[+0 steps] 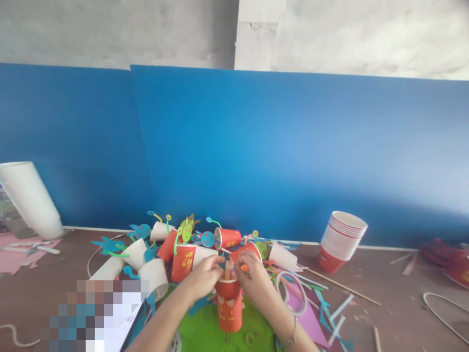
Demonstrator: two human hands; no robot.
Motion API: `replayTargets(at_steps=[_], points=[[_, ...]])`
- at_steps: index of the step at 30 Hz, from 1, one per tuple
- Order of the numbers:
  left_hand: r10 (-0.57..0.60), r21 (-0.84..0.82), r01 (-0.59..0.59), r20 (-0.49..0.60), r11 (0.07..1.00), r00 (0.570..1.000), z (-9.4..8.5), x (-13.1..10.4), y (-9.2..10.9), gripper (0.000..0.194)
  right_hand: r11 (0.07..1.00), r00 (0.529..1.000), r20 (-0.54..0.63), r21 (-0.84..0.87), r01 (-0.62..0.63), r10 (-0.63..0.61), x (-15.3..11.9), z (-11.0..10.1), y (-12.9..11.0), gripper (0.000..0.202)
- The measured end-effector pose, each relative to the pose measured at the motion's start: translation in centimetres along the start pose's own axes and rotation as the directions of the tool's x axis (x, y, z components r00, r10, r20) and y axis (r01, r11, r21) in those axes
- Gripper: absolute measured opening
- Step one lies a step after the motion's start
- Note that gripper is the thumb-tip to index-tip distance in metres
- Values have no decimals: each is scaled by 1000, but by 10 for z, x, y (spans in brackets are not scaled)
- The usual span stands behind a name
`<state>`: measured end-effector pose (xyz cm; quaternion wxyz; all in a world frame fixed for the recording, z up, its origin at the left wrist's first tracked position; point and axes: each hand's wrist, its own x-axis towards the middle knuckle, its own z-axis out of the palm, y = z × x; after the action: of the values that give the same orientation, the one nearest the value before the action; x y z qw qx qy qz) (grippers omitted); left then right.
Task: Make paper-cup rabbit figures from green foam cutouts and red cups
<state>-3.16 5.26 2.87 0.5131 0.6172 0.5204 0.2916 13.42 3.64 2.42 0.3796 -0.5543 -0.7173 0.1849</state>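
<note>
A red paper cup (229,310) stands upright at the bottom centre, above green paper (201,330). My left hand (207,277) is at the cup's left rim, fingers curled together; what they pinch is too small to tell. On the other side of the rim, my right hand (251,276) has its fingers closed, with a small orange thing (244,268) showing at the fingertips. Between both hands, thin pale and orange strips (229,270) rise from the cup's mouth. Behind my hands lie several red and white cups with paper faces, among them a red one (182,264).
A stack of cups (342,242) leans at the right. White tape rings (293,293), paper scraps and a thin stick (344,285) lie right of my hands. A phone (126,320) is at lower left, a tall white cup stack (31,200) farther left. Blue panels (256,146) stand behind.
</note>
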Motion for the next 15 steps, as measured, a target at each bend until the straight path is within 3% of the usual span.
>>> replayTargets(at_steps=[9,15], points=[[80,143,-72,-56,987,995,10,-6,-1,24,999,999,45,48,9,-11,-1,-7,-8,19],[94,247,-66,-102,967,990,12,-9,2,18,999,1000,19,-49,-11,12,-3,-7,-14,18]])
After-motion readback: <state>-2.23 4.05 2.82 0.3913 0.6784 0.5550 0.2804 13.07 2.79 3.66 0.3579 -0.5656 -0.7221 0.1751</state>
